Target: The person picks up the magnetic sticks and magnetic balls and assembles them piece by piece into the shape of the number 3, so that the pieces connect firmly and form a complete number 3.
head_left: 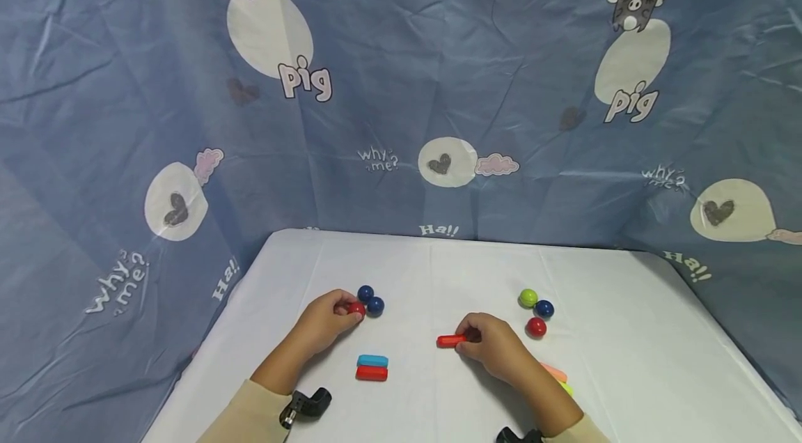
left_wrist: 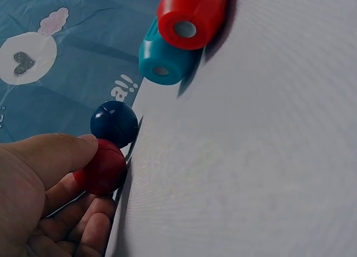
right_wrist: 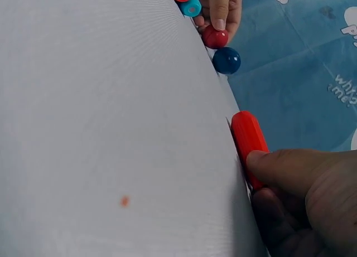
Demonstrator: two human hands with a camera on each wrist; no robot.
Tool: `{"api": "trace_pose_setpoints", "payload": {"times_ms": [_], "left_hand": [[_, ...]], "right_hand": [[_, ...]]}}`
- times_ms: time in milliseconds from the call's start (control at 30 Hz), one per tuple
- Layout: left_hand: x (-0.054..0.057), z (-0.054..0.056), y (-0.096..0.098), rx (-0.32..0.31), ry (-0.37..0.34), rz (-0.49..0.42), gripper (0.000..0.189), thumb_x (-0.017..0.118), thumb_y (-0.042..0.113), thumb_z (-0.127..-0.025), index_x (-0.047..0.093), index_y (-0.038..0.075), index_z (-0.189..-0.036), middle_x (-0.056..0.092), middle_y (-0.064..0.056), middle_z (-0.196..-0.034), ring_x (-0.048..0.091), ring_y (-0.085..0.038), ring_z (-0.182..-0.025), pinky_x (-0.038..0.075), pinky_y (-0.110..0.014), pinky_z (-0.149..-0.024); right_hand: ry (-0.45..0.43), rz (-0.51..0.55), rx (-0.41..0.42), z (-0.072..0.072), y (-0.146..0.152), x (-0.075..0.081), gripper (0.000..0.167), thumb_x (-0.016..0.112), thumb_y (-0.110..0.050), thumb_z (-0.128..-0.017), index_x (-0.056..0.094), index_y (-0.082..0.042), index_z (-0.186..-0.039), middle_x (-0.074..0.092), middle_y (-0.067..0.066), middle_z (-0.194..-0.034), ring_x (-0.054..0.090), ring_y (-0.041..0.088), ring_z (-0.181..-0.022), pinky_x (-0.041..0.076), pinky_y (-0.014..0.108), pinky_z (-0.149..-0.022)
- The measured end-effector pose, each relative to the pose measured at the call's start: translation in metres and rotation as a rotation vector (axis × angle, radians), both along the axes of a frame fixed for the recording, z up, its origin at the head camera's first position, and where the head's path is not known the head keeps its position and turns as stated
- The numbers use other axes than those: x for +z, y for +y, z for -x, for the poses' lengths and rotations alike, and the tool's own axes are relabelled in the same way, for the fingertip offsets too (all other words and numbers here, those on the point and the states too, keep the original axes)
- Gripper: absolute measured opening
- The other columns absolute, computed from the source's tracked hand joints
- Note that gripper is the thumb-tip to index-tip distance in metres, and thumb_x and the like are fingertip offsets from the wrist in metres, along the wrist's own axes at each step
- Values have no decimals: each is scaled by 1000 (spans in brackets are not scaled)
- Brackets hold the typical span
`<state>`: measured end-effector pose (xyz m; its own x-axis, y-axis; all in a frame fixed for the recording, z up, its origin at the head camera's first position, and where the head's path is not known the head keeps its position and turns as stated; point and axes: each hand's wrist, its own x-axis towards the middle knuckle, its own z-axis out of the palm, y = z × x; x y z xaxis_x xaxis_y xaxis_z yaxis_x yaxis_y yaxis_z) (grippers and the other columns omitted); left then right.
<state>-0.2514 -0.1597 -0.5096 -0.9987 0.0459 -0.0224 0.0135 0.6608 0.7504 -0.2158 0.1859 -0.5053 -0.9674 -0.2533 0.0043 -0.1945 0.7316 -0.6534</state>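
Observation:
With thumb and fingers my left hand [head_left: 324, 321] pinches a red ball [left_wrist: 104, 168] on the white table. Two dark blue balls [head_left: 375, 306] sit right beside it. My right hand [head_left: 493, 345] grips one end of a red magnetic-looking stick [head_left: 450, 341], which lies level at the table surface and points left. Nearer to me, between the hands, a blue stick [head_left: 372, 361] and another red stick [head_left: 372, 374] lie side by side; their ends show round metal-coloured discs in the left wrist view.
Right of my right hand stand a green ball [head_left: 528, 298], a dark blue ball [head_left: 544, 309] and a red ball [head_left: 536, 327]. Partly behind the right forearm lie a salmon stick [head_left: 555, 372] and a yellow-green stick [head_left: 567, 388]. A blue printed cloth [head_left: 376, 115] hangs behind the table [head_left: 432, 269].

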Motion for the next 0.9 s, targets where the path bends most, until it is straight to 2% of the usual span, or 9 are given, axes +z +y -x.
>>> {"api": "trace_pose_setpoints", "payload": {"times_ms": [333,533,700,900], "left_hand": [[3,0,0,0,1,8,27,82,20,-91,72,12,-115,67,1,-97,59,-16,-89,52,-33,-79],[4,0,1,-2,-17,8,25,82,19,-91,72,13,-114,68,2,-97,60,-15,-90,54,-34,-81],[8,-5,5,-35,-21,-7,25,83,19,-90,73,14,-113,68,1,-95,60,-16,-89,54,-33,-79],[16,-13,19,-94,3,-24,24,82,19,-91,73,13,-113,68,2,-94,61,-15,-89,56,-32,-78]], "right_hand": [[-19,17,-12,2,3,-3,24,88,-13,-83,70,-26,-93,63,-10,-85,57,11,-81,46,28,-74],[-59,71,-24,2,6,-7,23,87,-15,-84,71,-26,-96,64,-8,-85,58,12,-83,46,29,-77],[-89,108,-32,3,8,-11,22,87,-17,-85,71,-26,-98,63,-7,-86,57,13,-84,45,29,-77],[-75,116,-21,5,11,-13,22,87,-17,-85,71,-26,-97,63,-7,-85,58,14,-84,45,29,-76]]}}
